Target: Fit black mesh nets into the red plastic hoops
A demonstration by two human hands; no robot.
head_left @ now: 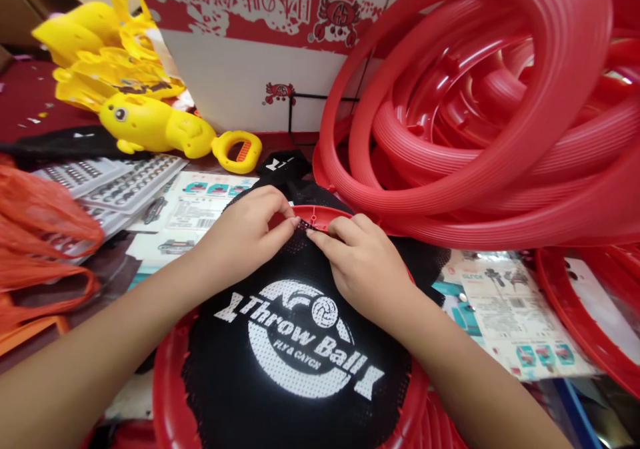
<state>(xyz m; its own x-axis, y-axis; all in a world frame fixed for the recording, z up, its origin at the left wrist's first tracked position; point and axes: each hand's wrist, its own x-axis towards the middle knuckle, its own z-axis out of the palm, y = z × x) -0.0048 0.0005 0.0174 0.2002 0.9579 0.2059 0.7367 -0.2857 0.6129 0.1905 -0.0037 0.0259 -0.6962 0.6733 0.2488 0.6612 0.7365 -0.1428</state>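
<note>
A black mesh cloth [235, 375] printed "Throw Ball" in white lies over a red plastic ring [170, 389] in front of me. At the ring's far side, my left hand [253, 225] pinches the cloth's edge between thumb and forefinger. Close beside it, my right hand [367, 262] grips the same edge with its fingertips. Between the two hands a bit of the ring's inner face shows, with small pegs on it. The cloth's near edge looks jagged along the ring.
Red rings [465, 189] are piled at the right, against a white carton [225, 69]. Yellow plastic toys [155, 122] stand at the back left. Trays of small round parts [135, 182] and an orange plastic bag [40, 229] lie left. Printed cardboard [505, 315] lies beneath.
</note>
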